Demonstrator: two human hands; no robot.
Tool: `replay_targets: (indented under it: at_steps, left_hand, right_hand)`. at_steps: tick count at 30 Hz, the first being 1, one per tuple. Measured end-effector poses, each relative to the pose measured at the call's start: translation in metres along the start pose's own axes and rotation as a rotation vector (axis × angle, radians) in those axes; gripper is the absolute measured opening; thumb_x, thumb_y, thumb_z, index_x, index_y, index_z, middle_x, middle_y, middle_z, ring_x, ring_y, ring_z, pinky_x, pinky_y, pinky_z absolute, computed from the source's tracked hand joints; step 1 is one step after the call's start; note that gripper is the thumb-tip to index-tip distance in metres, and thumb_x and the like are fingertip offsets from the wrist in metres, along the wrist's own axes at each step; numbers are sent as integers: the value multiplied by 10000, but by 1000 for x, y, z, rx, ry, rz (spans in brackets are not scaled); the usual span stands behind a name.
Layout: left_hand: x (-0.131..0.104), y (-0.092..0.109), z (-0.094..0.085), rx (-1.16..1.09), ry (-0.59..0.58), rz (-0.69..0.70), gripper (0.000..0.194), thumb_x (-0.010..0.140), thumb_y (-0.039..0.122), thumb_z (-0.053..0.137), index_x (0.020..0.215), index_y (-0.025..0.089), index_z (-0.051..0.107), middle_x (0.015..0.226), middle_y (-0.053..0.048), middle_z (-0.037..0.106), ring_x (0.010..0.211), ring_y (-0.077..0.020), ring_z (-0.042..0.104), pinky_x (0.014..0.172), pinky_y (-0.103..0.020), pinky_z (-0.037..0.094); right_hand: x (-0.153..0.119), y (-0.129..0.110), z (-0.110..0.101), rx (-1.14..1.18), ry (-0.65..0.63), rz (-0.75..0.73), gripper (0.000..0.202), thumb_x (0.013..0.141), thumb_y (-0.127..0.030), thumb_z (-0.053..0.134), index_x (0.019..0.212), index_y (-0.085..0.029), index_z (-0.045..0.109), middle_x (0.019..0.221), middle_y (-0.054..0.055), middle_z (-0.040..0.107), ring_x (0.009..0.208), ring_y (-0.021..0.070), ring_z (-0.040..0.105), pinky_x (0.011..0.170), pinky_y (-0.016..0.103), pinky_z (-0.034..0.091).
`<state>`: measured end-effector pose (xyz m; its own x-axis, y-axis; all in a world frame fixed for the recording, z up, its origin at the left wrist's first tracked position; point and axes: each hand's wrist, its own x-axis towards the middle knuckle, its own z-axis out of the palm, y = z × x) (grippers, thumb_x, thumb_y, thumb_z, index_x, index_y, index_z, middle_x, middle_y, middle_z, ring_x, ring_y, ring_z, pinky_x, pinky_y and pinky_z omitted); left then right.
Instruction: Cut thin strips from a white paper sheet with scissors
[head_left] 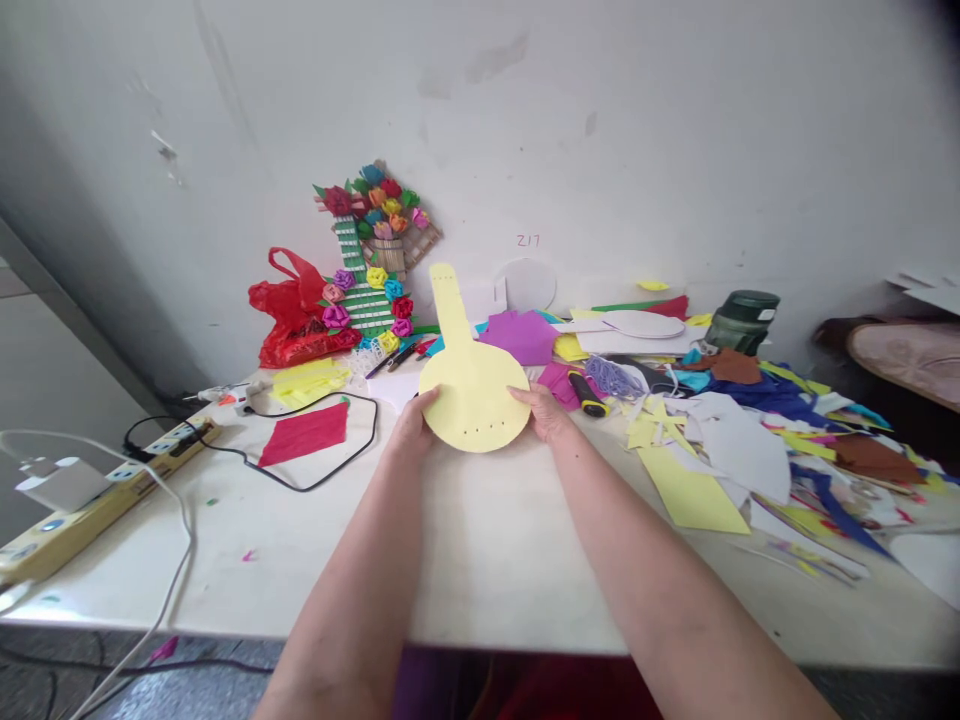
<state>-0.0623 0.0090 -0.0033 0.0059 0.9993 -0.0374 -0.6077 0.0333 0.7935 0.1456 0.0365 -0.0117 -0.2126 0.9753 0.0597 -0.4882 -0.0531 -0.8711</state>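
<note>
A pale yellow paper cutout [477, 393], round with a long narrow strip rising from its top, is held up above the table. Small dark holes run in a row near its lower edge, and faint ones cross the strip's tip. My left hand [415, 420] grips the left edge of the disc, thumb on the front. On the opposite edge my right hand [546, 412] pinches the paper the same way. The fingers behind the cutout are hidden.
Paper scraps [720, 440] and a dark green jar [742, 320] lie right. A power strip [112, 500] with cables is left, near red paper [304, 434]. Flower crafts [375, 270] and a red bag [292, 310] stand behind. A yellow-black cutter [587, 394] lies by purple yarn [613, 377].
</note>
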Motion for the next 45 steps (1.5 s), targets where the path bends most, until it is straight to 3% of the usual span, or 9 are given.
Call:
replay_targets:
  at_steps: [4, 7, 14, 21, 25, 29, 34, 38, 45]
  left_hand:
    - [-4, 13, -8, -44, -29, -68, 388, 706, 370, 557, 959, 80, 608, 844, -142, 670, 867, -291, 618, 822, -396, 479]
    - [-3, 16, -12, 72, -38, -123, 293, 662, 246, 618, 880, 50, 622, 786, -167, 667, 777, -294, 636, 767, -394, 500]
    - [15, -3, -2, -79, 255, 303, 146, 650, 160, 652, 771, 91, 610, 762, -93, 669, 701, -193, 637, 724, -311, 510]
    - [14, -11, 17, -257, 293, 288, 114, 721, 168, 608, 834, 149, 603, 832, -56, 667, 782, -146, 625, 702, -239, 500]
    - [11, 4, 4, -301, 369, 274, 222, 780, 340, 534, 859, 139, 585, 704, -55, 649, 658, -152, 631, 572, -240, 500]
    - [12, 15, -7, -369, 507, 378, 224, 716, 140, 602, 934, 168, 556, 744, -26, 655, 719, -148, 637, 595, -215, 497]
    - [17, 8, 4, -504, 489, 377, 187, 750, 205, 598, 931, 201, 550, 817, -36, 657, 773, -157, 632, 672, -269, 516]
    - [16, -1, 17, -499, 453, 305, 161, 777, 284, 567, 920, 212, 552, 822, -32, 653, 771, -148, 628, 691, -273, 510]
    - [9, -1, 8, -445, 372, 268, 274, 740, 430, 547, 880, 196, 572, 803, -52, 640, 820, -193, 620, 707, -320, 500]
  right_hand:
    - [-3, -5, -6, -90, -189, 151, 333, 618, -136, 625, 949, -110, 600, 782, 92, 691, 682, 212, 653, 680, 340, 509]
    - [-5, -8, -6, -107, -224, 205, 339, 630, -136, 617, 967, -110, 595, 778, 93, 691, 666, 211, 652, 651, 335, 513]
    - [0, 1, 6, 97, -122, 39, 379, 747, -381, 524, 1042, -147, 566, 881, 86, 683, 726, 199, 643, 580, 314, 523]
    - [8, 16, 18, 60, 34, -64, 423, 568, -148, 695, 980, -155, 597, 907, 54, 685, 785, 193, 638, 669, 322, 534]
    - [5, 7, 13, 125, 87, -83, 418, 553, -64, 657, 961, -141, 602, 928, 59, 682, 857, 205, 631, 757, 337, 522]
    - [3, -1, 12, 157, 114, -63, 396, 581, -73, 635, 968, -141, 596, 925, 56, 682, 871, 202, 629, 754, 332, 528]
    - [3, 4, 26, 184, 57, -88, 356, 663, -230, 623, 1009, -168, 569, 879, 40, 688, 703, 196, 653, 498, 301, 545]
    - [2, 11, 40, 106, -11, -29, 323, 638, -180, 639, 950, -125, 575, 784, 58, 689, 575, 187, 649, 429, 253, 519]
    - [7, 0, 25, 106, 193, -76, 242, 621, -131, 609, 861, -109, 582, 614, 30, 664, 423, 131, 591, 333, 187, 434]
